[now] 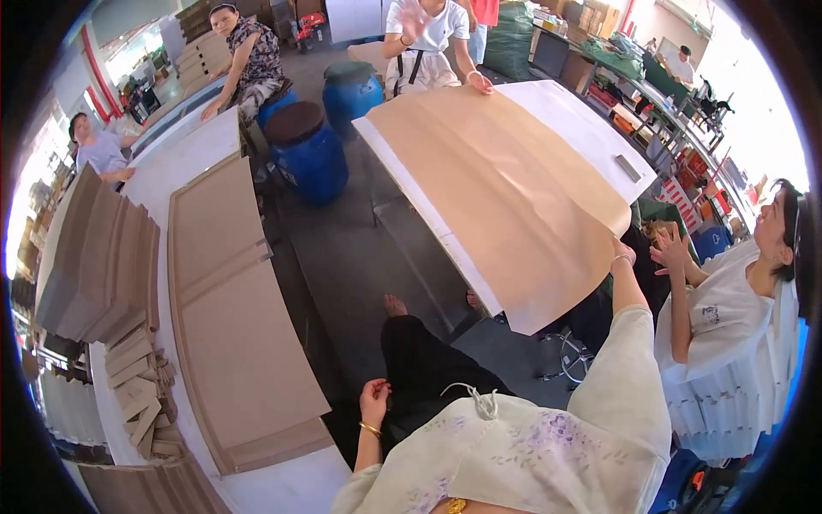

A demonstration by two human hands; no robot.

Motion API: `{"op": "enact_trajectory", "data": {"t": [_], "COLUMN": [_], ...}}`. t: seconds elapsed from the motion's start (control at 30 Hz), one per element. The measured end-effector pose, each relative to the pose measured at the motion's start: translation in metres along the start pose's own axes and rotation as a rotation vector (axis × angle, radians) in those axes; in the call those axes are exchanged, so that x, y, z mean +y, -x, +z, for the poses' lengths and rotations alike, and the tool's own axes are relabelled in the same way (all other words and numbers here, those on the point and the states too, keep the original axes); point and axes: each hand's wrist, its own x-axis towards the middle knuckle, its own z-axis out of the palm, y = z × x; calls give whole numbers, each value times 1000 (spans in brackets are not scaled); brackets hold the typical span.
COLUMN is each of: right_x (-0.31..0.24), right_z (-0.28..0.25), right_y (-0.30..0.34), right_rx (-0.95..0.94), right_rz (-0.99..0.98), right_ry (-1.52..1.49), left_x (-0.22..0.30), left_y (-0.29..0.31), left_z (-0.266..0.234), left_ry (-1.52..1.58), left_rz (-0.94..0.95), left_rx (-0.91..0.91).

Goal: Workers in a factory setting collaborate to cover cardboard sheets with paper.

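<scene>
A large brown paper sheet (505, 188) covers most of a white-topped table in front of me, its near edge bulging and hanging over the side. My right hand (623, 250) reaches out and grips the sheet's right edge. Beside my dark-clothed leg, my left hand (375, 399) is held low with its fingers curled in; nothing shows in it. Across the table, a co-worker's hand (481, 83) rests on the far edge of the same sheet, while that person's other hand (414, 24) is raised. A small grey bar (628, 168) lies on the white surface.
Left of me, brown boards (244, 343) lie on a long white table beside stacked cardboard (98, 248) and loose cardboard strips (141, 385). Blue barrels (312, 163) stand between the tables. A person in white (728, 300) is close on my right, near a wheeled chair base (565, 355).
</scene>
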Motion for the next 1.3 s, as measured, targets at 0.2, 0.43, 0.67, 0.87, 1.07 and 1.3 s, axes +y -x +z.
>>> {"op": "enact_trajectory", "data": {"t": [0.2, 0.43, 0.67, 0.87, 1.07, 1.3], "right_x": [-2, -15, -22, -8, -11, 2], "right_z": [-9, -7, -2, 1, 5, 10], "right_y": [-7, 26, 57, 30, 62, 61], "right_rx": [-27, -37, 18, 29, 39, 28], "right_rz": [-62, -130, -143, -160, -166, -252], "right_ry": [-106, -64, 58, 73, 126, 232], "left_x": [-79, -140, -137, -128, -136, -148], "left_y": [-48, -52, -48, -50, -45, -47], "left_z": [-12, -46, -42, -35, -43, -50], "left_ry": [179, 370, 427, 418, 431, 435], "left_rz": [-186, -704, -549, -606, -598, -602], "left_rx": [127, 289, 247, 236, 216, 188]}}
